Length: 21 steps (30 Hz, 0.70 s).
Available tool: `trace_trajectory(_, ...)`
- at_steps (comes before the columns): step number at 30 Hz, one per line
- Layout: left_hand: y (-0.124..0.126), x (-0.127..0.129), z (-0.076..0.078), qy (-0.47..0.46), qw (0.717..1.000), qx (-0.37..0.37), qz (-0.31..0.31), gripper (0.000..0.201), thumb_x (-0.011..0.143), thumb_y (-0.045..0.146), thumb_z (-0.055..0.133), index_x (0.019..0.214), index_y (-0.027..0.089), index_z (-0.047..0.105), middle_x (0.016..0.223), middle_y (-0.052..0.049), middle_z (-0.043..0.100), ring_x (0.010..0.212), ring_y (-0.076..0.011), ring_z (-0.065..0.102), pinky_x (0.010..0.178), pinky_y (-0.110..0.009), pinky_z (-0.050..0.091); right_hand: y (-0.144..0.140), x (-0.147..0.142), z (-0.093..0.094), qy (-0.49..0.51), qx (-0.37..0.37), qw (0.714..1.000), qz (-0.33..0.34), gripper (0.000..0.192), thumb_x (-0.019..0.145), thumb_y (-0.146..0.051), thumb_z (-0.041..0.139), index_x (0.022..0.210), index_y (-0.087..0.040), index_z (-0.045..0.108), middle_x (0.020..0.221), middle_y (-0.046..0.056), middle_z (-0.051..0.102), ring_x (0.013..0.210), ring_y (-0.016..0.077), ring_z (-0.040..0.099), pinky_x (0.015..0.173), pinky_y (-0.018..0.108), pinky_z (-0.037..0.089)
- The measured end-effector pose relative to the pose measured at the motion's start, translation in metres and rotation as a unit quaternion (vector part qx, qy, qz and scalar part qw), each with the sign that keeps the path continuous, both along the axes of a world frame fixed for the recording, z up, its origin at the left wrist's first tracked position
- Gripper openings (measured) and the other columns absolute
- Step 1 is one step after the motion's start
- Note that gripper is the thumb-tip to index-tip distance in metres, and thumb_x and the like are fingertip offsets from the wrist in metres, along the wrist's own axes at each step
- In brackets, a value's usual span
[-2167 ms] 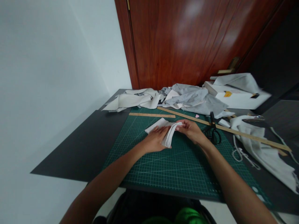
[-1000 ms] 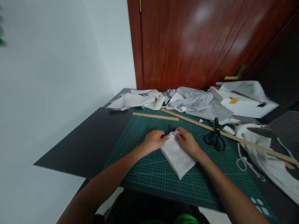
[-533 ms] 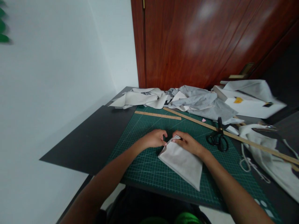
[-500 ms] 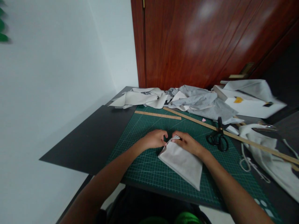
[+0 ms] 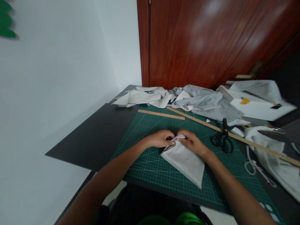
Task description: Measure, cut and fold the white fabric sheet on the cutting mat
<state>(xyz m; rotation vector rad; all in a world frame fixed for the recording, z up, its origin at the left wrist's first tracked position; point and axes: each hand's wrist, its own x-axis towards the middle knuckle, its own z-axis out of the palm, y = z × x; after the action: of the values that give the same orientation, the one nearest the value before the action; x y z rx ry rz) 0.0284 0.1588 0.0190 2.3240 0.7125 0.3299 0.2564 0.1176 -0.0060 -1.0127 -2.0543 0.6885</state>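
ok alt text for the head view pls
Both hands, left hand and right hand, pinch the far corner of a folded pale grey fabric piece on a green gridded cutting mat; black scissors lie right.

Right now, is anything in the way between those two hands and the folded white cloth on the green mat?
Nothing visible. The left hand and right hand both already pinch the far corner of the folded white cloth, which lies on the green cutting mat. The scissors lie off to the right, apart from it.

Colours at the bench
White cloth [image 5: 185, 159] under the hands; beneath it a green, white-gridded mat [image 5: 150, 162]; right, black scissors [image 5: 223, 140].
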Motion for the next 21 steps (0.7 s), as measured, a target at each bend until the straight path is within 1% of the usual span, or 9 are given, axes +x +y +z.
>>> trace_trajectory(2, 0.0009, 0.0014, -0.0001, -0.032, 0.995, -0.099, -0.001, 0.012, 0.088, 0.025, 0.066, 0.083, 0.015, 0.065, 0.073, 0.003, 0.059, 0.070, -0.0126, 0.054, 0.066, -0.024, 0.040, 0.0010, 0.0008, -0.0011, 0.003, 0.010, 1.000, 0.003, 0.019, 0.099, -0.043, 0.062, 0.096, -0.025, 0.066, 0.088, 0.002, 0.064, 0.078, 0.0184, 0.059, 0.069, 0.030, 0.045)
trace_trajectory(4, 0.0006, 0.0014, -0.0001, -0.053, 0.983, -0.175, 0.030, 0.016, 0.085, 0.027, 0.069, 0.076, 0.014, 0.063, 0.065, 0.005, 0.055, 0.062, -0.0103, 0.050, 0.059, -0.022, 0.038, 0.0018, 0.0005, -0.0018, 0.006, 0.024, 1.000, 0.001, 0.017, 0.099, -0.042, 0.062, 0.095, -0.025, 0.066, 0.089, 0.002, 0.064, 0.080, 0.0192, 0.060, 0.071, 0.031, 0.046)
trace_trajectory(6, -0.0004, 0.0007, -0.0004, -0.043, 0.970, -0.229, 0.067, 0.021, 0.083, 0.029, 0.072, 0.073, 0.015, 0.061, 0.059, 0.006, 0.053, 0.055, -0.0097, 0.050, 0.054, -0.022, 0.038, 0.0020, -0.0006, -0.0021, 0.007, 0.034, 0.999, -0.002, 0.017, 0.099, -0.041, 0.063, 0.094, -0.025, 0.065, 0.090, 0.003, 0.063, 0.083, 0.0199, 0.060, 0.074, 0.032, 0.047)
trace_trajectory(8, -0.0014, 0.0002, -0.0010, -0.017, 0.960, -0.264, 0.089, 0.022, 0.082, 0.030, 0.074, 0.072, 0.016, 0.059, 0.056, 0.006, 0.052, 0.048, -0.0097, 0.050, 0.049, -0.022, 0.040, 0.0017, -0.0019, -0.0022, 0.003, 0.039, 0.999, -0.003, 0.016, 0.099, -0.040, 0.062, 0.094, -0.025, 0.065, 0.090, 0.003, 0.063, 0.083, 0.0196, 0.060, 0.074, 0.032, 0.047)
trace_trajectory(10, -0.0020, -0.0001, -0.0015, -0.001, 0.953, -0.286, 0.105, 0.021, 0.081, 0.027, 0.075, 0.075, 0.016, 0.058, 0.057, 0.006, 0.055, 0.045, -0.0098, 0.052, 0.047, -0.022, 0.043, 0.0014, -0.0032, -0.0022, -0.009, 0.036, 0.999, -0.011, 0.015, 0.099, -0.039, 0.061, 0.094, -0.025, 0.064, 0.089, 0.002, 0.062, 0.081, 0.0190, 0.059, 0.073, 0.032, 0.046)
trace_trajectory(13, -0.0021, -0.0011, -0.0020, -0.006, 0.946, -0.299, 0.128, 0.021, 0.081, 0.018, 0.073, 0.089, 0.018, 0.054, 0.061, 0.008, 0.058, 0.044, -0.0109, 0.054, 0.046, -0.021, 0.043, 0.0016, -0.0044, -0.0021, -0.026, 0.020, 0.999, -0.028, 0.015, 0.099, -0.038, 0.061, 0.094, -0.024, 0.064, 0.087, 0.001, 0.063, 0.079, 0.0182, 0.058, 0.073, 0.031, 0.045)
trace_trajectory(16, -0.0012, -0.0035, -0.0027, -0.050, 0.954, -0.275, 0.108, 0.029, 0.082, 0.014, 0.069, 0.099, 0.022, 0.047, 0.063, 0.011, 0.054, 0.045, -0.0102, 0.052, 0.045, -0.020, 0.038, 0.0028, -0.0041, -0.0026, -0.023, 0.011, 0.999, -0.041, 0.014, 0.098, -0.038, 0.063, 0.094, -0.024, 0.064, 0.086, 0.001, 0.063, 0.078, 0.0179, 0.058, 0.073, 0.031, 0.044)
trace_trajectory(19, 0.0013, -0.0047, -0.0044, -0.086, 0.963, -0.246, 0.069, 0.022, 0.080, 0.013, 0.067, 0.091, 0.020, 0.050, 0.066, 0.010, 0.047, 0.050, -0.0073, 0.045, 0.047, -0.018, 0.033, 0.0039, -0.0026, -0.0038, 0.001, 0.010, 0.998, -0.057, 0.015, 0.096, -0.038, 0.064, 0.094, -0.024, 0.064, 0.083, 0.000, 0.063, 0.075, 0.0173, 0.056, 0.070, 0.030, 0.043)
trace_trajectory(21, 0.0037, -0.0040, -0.0062, -0.086, 0.961, -0.257, 0.054, 0.016, 0.078, 0.010, 0.064, 0.083, 0.019, 0.051, 0.066, 0.009, 0.046, 0.053, -0.0073, 0.044, 0.049, -0.018, 0.032, 0.0044, -0.0021, -0.0046, 0.015, 0.002, 0.998, -0.066, 0.015, 0.094, -0.039, 0.065, 0.094, -0.024, 0.064, 0.082, -0.001, 0.062, 0.073, 0.0169, 0.055, 0.067, 0.030, 0.042)
